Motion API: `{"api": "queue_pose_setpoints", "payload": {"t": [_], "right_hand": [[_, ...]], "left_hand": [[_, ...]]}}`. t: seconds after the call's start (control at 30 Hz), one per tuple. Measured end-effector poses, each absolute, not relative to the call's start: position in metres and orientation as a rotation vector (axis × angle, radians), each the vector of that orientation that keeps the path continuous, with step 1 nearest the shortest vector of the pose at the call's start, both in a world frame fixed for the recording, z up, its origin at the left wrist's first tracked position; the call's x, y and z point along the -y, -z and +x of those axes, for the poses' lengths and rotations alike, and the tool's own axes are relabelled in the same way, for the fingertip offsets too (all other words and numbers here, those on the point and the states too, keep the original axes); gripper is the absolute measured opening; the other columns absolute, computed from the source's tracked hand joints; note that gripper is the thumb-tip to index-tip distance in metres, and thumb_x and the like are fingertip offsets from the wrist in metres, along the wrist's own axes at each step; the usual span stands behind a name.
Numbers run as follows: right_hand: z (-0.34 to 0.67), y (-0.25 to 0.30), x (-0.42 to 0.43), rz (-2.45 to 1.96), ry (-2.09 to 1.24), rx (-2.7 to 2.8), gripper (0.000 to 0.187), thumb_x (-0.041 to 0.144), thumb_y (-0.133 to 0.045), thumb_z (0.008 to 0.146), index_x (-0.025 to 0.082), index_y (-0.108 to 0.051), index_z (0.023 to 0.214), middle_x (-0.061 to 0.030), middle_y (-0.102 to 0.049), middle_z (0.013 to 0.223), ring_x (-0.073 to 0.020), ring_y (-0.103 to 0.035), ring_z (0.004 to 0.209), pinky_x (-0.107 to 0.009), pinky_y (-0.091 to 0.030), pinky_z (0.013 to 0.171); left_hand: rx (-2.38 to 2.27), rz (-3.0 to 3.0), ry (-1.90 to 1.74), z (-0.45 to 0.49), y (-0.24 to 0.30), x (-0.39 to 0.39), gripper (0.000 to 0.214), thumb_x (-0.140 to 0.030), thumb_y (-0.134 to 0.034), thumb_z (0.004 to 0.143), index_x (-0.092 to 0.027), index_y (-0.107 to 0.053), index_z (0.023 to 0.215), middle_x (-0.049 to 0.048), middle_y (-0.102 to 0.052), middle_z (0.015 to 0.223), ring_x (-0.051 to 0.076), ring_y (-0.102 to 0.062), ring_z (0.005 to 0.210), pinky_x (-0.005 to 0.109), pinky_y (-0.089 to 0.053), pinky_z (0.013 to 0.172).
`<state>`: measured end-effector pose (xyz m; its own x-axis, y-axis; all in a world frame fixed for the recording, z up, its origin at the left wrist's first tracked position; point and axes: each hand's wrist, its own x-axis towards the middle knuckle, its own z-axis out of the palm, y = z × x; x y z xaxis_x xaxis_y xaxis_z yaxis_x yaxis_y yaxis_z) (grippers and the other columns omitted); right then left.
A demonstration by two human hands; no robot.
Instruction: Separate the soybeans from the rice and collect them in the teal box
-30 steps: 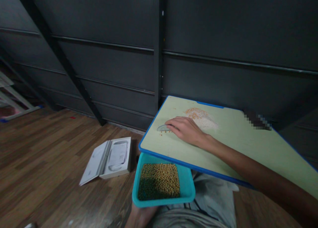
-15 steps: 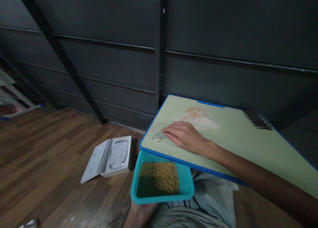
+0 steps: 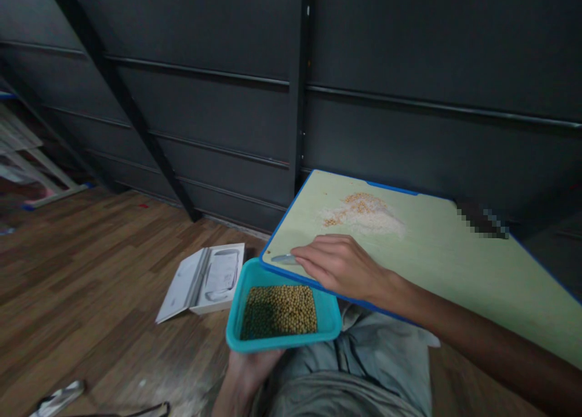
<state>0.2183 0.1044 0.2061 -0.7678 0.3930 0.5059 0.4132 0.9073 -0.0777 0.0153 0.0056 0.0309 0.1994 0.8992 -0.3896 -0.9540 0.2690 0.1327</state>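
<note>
My left hand [image 3: 254, 363] supports a teal plastic tub [image 3: 331, 320] from below, its fingers mostly hidden under the base. Round tan soybeans [image 3: 291, 311] cover the tub's bottom. Its far rim sits just under the near edge of a pale green board table [image 3: 436, 253] with a blue border. On that tabletop, close to the edge, my right hand [image 3: 339, 262] is closed over a thin, greyish flat piece [image 3: 284, 259] whose exact kind I cannot make out. Beyond the hand lies a heap of white grains [image 3: 377, 220], with yellow-orange split grains [image 3: 359, 203] scattered over it.
A dark panelled wall [image 3: 218, 114] rises behind the table. An opened white box [image 3: 218, 277] lies on the wooden floor at left. A blurred dark object [image 3: 482, 220] rests at the table's far right edge. A sandal [image 3: 59, 399] is at lower left.
My right hand has drawn the flat piece nearer to the table edge. The few loose beans beside it have left the tabletop there. The tub has shifted slightly left and up against the edge.
</note>
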Motion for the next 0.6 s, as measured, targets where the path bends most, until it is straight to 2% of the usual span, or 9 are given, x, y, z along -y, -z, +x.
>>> {"api": "queue_pose_setpoints", "payload": {"t": [0.2,0.43,0.6], "right_hand": [[0.189,-0.208,-0.133,-0.767,0.088,2.546,0.028,0.027,-0.048,0.110,0.019,-0.074,0.112,-0.0060,-0.079,0.097,-0.0175,-0.070,0.086,-0.030,-0.049,0.077],[0.197,-0.206,-0.110,-0.612,0.092,2.718,0.025,0.027,-0.048,0.109,0.023,-0.072,0.119,-0.0045,-0.079,0.100,-0.0187,-0.069,0.089,-0.033,-0.048,0.081],[0.231,-0.211,-0.110,-0.550,0.070,2.634,0.026,0.026,-0.050,0.108,0.020,-0.072,0.122,-0.0064,-0.080,0.108,-0.0204,-0.071,0.097,-0.037,-0.050,0.090]], "left_hand": [[-0.526,-0.041,-1.365,0.009,-0.030,-0.002,0.038,-0.022,-0.050,0.096,-0.030,-0.077,0.120,0.0079,-0.085,0.097,0.034,-0.079,0.096,0.070,-0.053,0.104],[-0.499,-0.069,-1.341,0.014,-0.032,-0.001,0.039,-0.029,-0.048,0.099,-0.034,-0.072,0.129,0.0070,-0.082,0.119,0.033,-0.077,0.107,0.066,-0.053,0.107],[-0.531,-0.101,-1.250,0.020,-0.020,0.001,0.037,-0.034,-0.050,0.099,-0.036,-0.072,0.128,0.0047,-0.081,0.123,0.033,-0.075,0.112,0.065,-0.052,0.108]]}}
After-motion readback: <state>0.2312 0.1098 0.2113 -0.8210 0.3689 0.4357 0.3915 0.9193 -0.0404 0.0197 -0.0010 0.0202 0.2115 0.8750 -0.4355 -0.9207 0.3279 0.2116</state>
